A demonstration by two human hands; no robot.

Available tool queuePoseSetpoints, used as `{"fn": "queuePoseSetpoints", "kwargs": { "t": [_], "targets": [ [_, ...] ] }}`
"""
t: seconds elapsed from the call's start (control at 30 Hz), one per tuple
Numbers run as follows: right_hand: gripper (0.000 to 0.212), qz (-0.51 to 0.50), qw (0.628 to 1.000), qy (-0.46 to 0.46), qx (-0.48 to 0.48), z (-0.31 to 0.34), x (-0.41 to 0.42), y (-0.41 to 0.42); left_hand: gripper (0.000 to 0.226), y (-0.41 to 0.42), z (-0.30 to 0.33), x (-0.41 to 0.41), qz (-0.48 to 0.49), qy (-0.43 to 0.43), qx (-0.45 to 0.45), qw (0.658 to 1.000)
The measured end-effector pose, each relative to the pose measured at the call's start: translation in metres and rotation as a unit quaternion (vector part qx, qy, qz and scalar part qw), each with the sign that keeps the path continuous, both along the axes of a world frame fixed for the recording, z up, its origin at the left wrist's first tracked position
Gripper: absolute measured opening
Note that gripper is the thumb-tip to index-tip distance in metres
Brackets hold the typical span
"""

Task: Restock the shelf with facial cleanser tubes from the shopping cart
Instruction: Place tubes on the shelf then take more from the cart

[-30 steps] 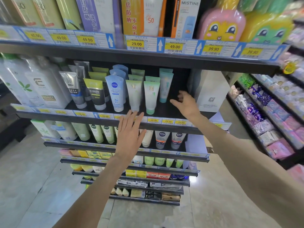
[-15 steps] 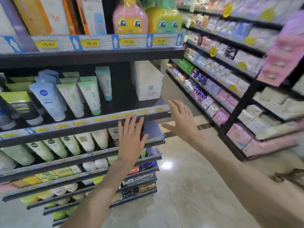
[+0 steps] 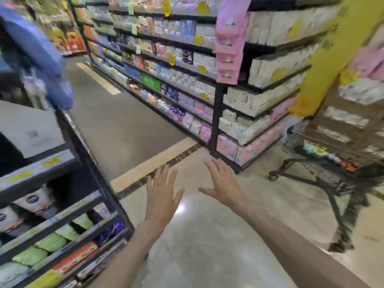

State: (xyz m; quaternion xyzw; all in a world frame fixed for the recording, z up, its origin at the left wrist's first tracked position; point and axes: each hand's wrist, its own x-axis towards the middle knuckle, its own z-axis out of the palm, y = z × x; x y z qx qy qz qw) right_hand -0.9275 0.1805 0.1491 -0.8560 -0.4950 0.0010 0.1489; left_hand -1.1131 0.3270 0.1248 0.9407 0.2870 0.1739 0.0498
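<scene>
Head camera catches a blurred swing of the view — both hands out in front over the polished floor (image 3: 207, 235), neither holding anything. Left hand (image 3: 161, 196) has its fingers straight and spread; right hand (image 3: 223, 183) is the same, palm down, grip empty on both sides. One shopping cart (image 3: 324, 163) stands at the right edge of the aisle, well apart from the hands, against the end of the far rack (image 3: 234, 113). Something pale and coloured lies in its basket — likely the facial cleanser tubes, but too smeared to count or name. One shelf unit (image 3: 52, 204) being stocked sits at the left edge, with packs on its lower tiers.

Risks, as I judge them: with the view this smeared, a fast reach could clip the cart's wire rim or nudge the cart so it rolls off. A forearm swinging back could also brush packs off the near shelf corner.
</scene>
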Motion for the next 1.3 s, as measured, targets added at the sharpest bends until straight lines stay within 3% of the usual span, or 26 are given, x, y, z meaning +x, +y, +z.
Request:
{"fn": "queuePoseSetpoints", "kwargs": {
  "t": [0.2, 0.57, 0.83, 1.3],
  "targets": [
    [0.101, -0.109, 0.993, 0.003, -0.055, -0.025, 0.097, -0.121, 0.064, -0.088, -0.019, 0.131, -0.101, 0.02, -0.024, 0.994],
    [0.096, -0.308, 0.949, 0.027, -0.059, -0.045, 0.231, -0.278, 0.062, -0.197, -0.048, 0.353, -0.298, 0.056, -0.03, 0.953],
    [0.097, -0.391, 0.916, 0.061, -0.068, -0.054, 0.37, -0.317, 0.061, -0.229, -0.06, 0.536, -0.379, 0.078, -0.052, 0.921],
    [0.095, -0.449, 0.888, 0.084, -0.054, -0.066, 0.619, -0.338, 0.062, -0.247, -0.062, 0.827, -0.428, 0.114, -0.062, 0.895]
  ]
}}
